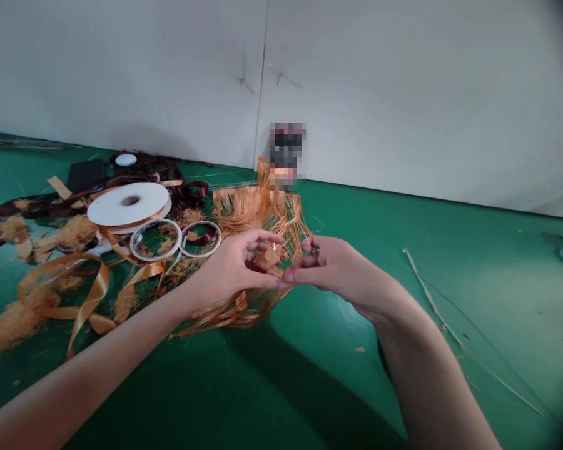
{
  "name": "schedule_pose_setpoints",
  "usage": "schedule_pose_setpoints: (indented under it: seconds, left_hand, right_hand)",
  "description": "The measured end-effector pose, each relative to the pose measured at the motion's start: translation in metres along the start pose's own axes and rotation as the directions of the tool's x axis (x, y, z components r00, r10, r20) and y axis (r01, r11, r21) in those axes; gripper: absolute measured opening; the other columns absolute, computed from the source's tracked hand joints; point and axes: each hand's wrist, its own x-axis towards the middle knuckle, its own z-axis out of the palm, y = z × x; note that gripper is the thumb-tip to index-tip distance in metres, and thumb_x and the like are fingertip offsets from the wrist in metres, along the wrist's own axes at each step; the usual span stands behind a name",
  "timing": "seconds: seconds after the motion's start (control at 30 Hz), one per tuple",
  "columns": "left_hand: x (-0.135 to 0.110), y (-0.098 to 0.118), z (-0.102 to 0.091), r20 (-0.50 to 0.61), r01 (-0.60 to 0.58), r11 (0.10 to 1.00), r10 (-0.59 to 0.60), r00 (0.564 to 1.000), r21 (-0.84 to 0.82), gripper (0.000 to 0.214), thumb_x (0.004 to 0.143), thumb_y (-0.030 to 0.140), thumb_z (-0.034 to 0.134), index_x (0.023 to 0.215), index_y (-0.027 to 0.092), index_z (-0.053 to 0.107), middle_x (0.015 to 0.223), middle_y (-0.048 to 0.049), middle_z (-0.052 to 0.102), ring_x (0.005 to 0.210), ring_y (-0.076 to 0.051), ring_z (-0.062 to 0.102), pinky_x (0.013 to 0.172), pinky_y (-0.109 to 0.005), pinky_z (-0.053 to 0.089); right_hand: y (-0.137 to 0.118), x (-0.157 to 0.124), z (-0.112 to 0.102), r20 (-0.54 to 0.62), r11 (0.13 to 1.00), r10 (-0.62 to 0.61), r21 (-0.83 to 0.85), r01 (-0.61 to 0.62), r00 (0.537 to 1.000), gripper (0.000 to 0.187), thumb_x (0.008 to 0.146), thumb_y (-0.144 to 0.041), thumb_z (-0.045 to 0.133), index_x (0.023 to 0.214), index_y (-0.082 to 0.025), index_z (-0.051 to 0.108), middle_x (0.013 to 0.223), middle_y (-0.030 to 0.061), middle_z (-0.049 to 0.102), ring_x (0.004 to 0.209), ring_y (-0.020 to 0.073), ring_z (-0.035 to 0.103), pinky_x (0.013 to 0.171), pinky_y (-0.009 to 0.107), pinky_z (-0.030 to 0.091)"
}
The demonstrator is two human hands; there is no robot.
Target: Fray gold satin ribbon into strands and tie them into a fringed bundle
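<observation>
A short piece of tan ribbon (269, 257) is between my two hands. My left hand (244, 259) curls round it, thumb and fingers closed in on it from the left. My right hand (321, 259) meets it from the right, its thumb and fingertips pinched at the ribbon's lower end, close to the left thumb. Below and behind the hands spreads a bundle of fringed orange-tan ribbon strands (237, 209), partly hidden by my hands.
On the left lie a white ribbon spool (129, 203), two tape rings (156, 240), looped tan satin ribbon (91, 294), frayed fibres (23, 315) and dark brown ribbon (171, 172). A pixelated object (287, 153) leans on the white wall (403, 94). A thin stick (431, 297) lies right on the green table (356, 387).
</observation>
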Motion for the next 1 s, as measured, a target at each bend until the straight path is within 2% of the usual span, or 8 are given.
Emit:
schedule_pose_setpoints:
  seconds: [0.1,0.2,0.43,0.6,0.77,1.0]
  left_hand:
    - [-0.001,0.001,-0.001,0.029,-0.006,0.999,0.004,1.000,0.046,0.067,0.059,0.027,0.085,0.119,0.020,0.055,0.102,-0.0055,0.066,0.077,-0.018,0.067,0.069,-0.030,0.052]
    - [-0.002,0.001,0.000,0.013,-0.034,0.995,0.033,0.999,0.094,0.065,0.059,0.027,0.085,0.117,0.020,0.056,0.103,-0.0059,0.066,0.077,-0.018,0.067,0.069,-0.030,0.053]
    - [-0.004,0.002,0.000,0.021,-0.038,0.990,0.035,0.999,0.139,0.062,0.059,0.023,0.084,0.115,0.023,0.058,0.108,-0.0045,0.065,0.079,-0.019,0.069,0.071,-0.032,0.055]
    - [-0.004,0.001,-0.001,0.066,-0.034,0.995,0.028,0.997,0.095,0.061,0.061,0.018,0.082,0.116,0.025,0.057,0.109,-0.0036,0.064,0.075,-0.018,0.071,0.066,-0.029,0.055]
    - [-0.004,-0.002,-0.004,0.099,-0.047,0.997,0.040,0.994,0.068,0.063,0.060,0.021,0.084,0.117,0.025,0.057,0.110,-0.0032,0.062,0.073,-0.016,0.071,0.065,-0.028,0.055]
    - [-0.003,-0.003,-0.006,0.142,-0.050,0.996,0.039,0.989,0.073,0.062,0.063,0.019,0.083,0.118,0.026,0.056,0.093,0.0010,0.065,0.075,-0.018,0.072,0.070,-0.030,0.057]
  right_hand:
    - [0.003,-0.002,-0.002,0.008,0.998,-0.040,-0.057,0.041,0.999,0.033,0.061,-0.012,0.071,0.067,-0.024,0.041,0.062,0.0003,0.069,0.065,0.0203,0.069,0.052,0.028,0.046]
    - [0.005,-0.004,-0.002,0.020,0.994,-0.046,-0.097,0.048,0.999,0.032,0.062,-0.015,0.072,0.069,-0.024,0.042,0.067,0.0027,0.073,0.068,0.0217,0.070,0.053,0.028,0.045]
    - [0.004,-0.004,-0.001,0.059,0.969,-0.062,-0.235,0.074,0.996,0.030,0.066,-0.016,0.069,0.071,-0.022,0.040,0.071,-0.0002,0.071,0.071,0.0183,0.070,0.056,0.025,0.044]
    - [0.002,-0.003,-0.002,0.109,0.980,-0.090,-0.170,0.107,0.990,0.037,0.064,-0.013,0.072,0.064,-0.022,0.036,0.056,-0.0078,0.059,0.068,0.0152,0.070,0.056,0.022,0.045]
    - [-0.002,-0.005,-0.003,0.162,0.991,-0.054,-0.111,0.072,0.985,0.039,0.063,-0.010,0.072,0.063,-0.023,0.036,0.055,-0.0077,0.060,0.069,0.0153,0.070,0.060,0.023,0.048]
    - [-0.005,-0.007,0.000,0.086,0.973,-0.024,-0.225,0.043,0.996,0.038,0.062,-0.010,0.074,0.065,-0.022,0.038,0.054,-0.0088,0.060,0.060,0.0126,0.066,0.050,0.021,0.042]
